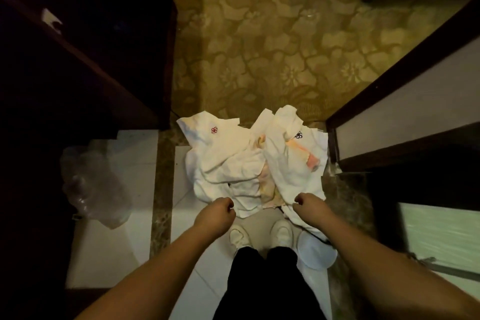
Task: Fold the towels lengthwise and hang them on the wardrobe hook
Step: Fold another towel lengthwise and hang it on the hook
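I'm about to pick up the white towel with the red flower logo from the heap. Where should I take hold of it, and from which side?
Take the towel with the red logo by its far left corner, near the logo: that part lies flat and uncovered at the heap's far left edge, while its near end is crumpled into the other towels. Probably come from above and the left with the left hand. Both hands hold nothing now.

No readable text; the towels point(249, 161) bear only small flower emblems.
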### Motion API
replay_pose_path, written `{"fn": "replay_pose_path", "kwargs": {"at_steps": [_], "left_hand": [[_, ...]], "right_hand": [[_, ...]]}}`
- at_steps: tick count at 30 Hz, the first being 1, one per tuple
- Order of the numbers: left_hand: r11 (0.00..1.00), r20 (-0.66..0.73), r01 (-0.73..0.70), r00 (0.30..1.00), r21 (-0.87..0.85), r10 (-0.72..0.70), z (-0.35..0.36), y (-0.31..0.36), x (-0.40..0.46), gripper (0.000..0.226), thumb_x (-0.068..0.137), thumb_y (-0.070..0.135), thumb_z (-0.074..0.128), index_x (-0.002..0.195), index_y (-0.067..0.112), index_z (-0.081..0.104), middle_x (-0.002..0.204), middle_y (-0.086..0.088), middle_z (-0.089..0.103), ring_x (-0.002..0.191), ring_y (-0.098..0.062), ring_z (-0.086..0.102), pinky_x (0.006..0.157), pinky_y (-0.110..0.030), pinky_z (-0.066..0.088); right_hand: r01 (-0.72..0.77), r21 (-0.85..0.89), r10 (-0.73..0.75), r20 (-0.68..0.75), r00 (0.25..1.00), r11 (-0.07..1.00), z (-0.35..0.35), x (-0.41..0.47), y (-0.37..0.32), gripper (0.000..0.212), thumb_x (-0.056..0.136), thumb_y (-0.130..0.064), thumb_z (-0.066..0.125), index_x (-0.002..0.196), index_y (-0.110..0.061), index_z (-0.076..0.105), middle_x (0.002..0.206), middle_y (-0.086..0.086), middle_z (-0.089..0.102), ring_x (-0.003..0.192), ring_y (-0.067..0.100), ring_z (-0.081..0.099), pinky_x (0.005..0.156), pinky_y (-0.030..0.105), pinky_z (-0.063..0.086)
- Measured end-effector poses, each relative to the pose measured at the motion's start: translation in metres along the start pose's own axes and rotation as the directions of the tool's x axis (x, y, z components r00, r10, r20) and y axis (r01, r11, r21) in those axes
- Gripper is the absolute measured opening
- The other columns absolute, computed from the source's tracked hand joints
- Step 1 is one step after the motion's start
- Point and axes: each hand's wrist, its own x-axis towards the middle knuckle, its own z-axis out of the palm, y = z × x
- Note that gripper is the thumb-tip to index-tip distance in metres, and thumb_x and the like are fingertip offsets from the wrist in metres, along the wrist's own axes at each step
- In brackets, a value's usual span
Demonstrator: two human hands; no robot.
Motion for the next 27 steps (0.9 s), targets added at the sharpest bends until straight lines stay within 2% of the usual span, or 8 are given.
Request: {"fn": "replay_pose_path", "kwargs": {"at_steps": [3,8,11,16,21,22,25,27], "left_hand": [[1.0,0.033,-0.014,0.999,0.012,0.014,0.017,-0.004,0.064,0.03,0.098,0.025,0.047,0.122,0.012,0.062,0.127,-0.008,0.061,0.113,-0.027,0.059,0.088,-0.03,0.046],[1.0,0.026,-0.027,0.999,0.009,0.027,0.044,-0.009,0.172,0.026,0.098,0.02,0.048,0.112,0.007,0.065,0.118,-0.012,0.065,0.108,-0.028,0.06,0.084,-0.03,0.044],[0.999,0.008,-0.038,0.999,0.004,0.038,0.064,-0.004,0.235,0.025,0.098,0.021,0.047,0.111,0.009,0.065,0.115,-0.012,0.066,0.105,-0.029,0.06,0.079,-0.029,0.043],[0.997,0.008,-0.081,0.997,-0.018,0.081,0.086,0.019,0.315,0.028,0.098,0.022,0.047,0.118,0.009,0.063,0.121,-0.011,0.063,0.11,-0.03,0.058,0.089,-0.033,0.047],[0.979,0.018,-0.063,0.998,-0.192,0.068,0.113,0.04,0.386,0.027,0.096,0.024,0.051,0.116,0.01,0.063,0.121,-0.009,0.064,0.108,-0.027,0.057,0.08,-0.029,0.04],[0.969,0.016,-0.062,0.998,-0.237,0.068,0.117,0.043,0.396,0.026,0.096,0.025,0.053,0.117,0.011,0.063,0.12,-0.008,0.064,0.108,-0.026,0.057,0.08,-0.028,0.039],[0.942,0.041,-0.046,0.997,-0.332,0.063,0.124,0.05,0.419,0.029,0.094,0.022,0.055,0.121,0.011,0.06,0.121,-0.009,0.061,0.11,-0.027,0.056,0.085,-0.031,0.043],[0.931,0.057,-0.024,0.997,-0.364,0.048,0.127,0.052,0.425,0.03,0.095,0.021,0.055,0.123,0.009,0.06,0.121,-0.01,0.061,0.109,-0.028,0.057,0.089,-0.033,0.045]], "right_hand": [[-0.054,0.07,0.054,0.001,0.999,0.996,0.009,0.063,0.012,0.036,0.097,-0.029,0.054,0.125,-0.009,0.062,0.132,0.013,0.059,0.117,0.029,0.057,0.092,0.031,0.045],[-0.068,0.131,0.075,-0.05,0.996,0.989,0.02,0.169,0.033,0.038,0.098,-0.026,0.054,0.128,-0.004,0.06,0.134,0.017,0.058,0.119,0.032,0.056,0.085,0.027,0.04],[-0.06,0.171,0.076,-0.091,0.993,0.983,0.023,0.231,0.039,0.041,0.098,-0.026,0.054,0.131,-0.002,0.058,0.136,0.018,0.057,0.121,0.034,0.054,0.09,0.029,0.041],[-0.008,0.249,0.056,-0.189,0.98,0.969,0.02,0.309,0.032,0.055,0.096,-0.03,0.058,0.142,-0.003,0.047,0.146,0.019,0.048,0.13,0.034,0.049,0.102,0.036,0.041],[0.098,0.373,0.043,-0.352,0.935,0.923,0.021,0.381,0.026,0.08,0.076,-0.051,0.06,0.141,-0.005,0.047,0.141,0.018,0.052,0.129,0.037,0.05,0.105,0.042,0.043],[0.104,0.408,0.053,-0.356,0.933,0.907,0.021,0.393,0.024,0.082,0.079,-0.05,0.063,0.145,-0.007,0.042,0.145,0.016,0.05,0.131,0.036,0.048,0.107,0.044,0.041],[0.069,0.449,0.087,-0.317,0.944,0.891,0.024,0.416,0.02,0.072,0.093,-0.034,0.063,0.151,-0.007,0.032,0.147,0.015,0.049,0.133,0.036,0.047,0.105,0.038,0.039],[0.077,0.466,0.086,-0.318,0.944,0.882,0.029,0.417,0.019,0.053,0.094,-0.022,0.059,0.142,-0.005,0.045,0.138,0.017,0.057,0.124,0.037,0.053,0.098,0.036,0.042]]}}
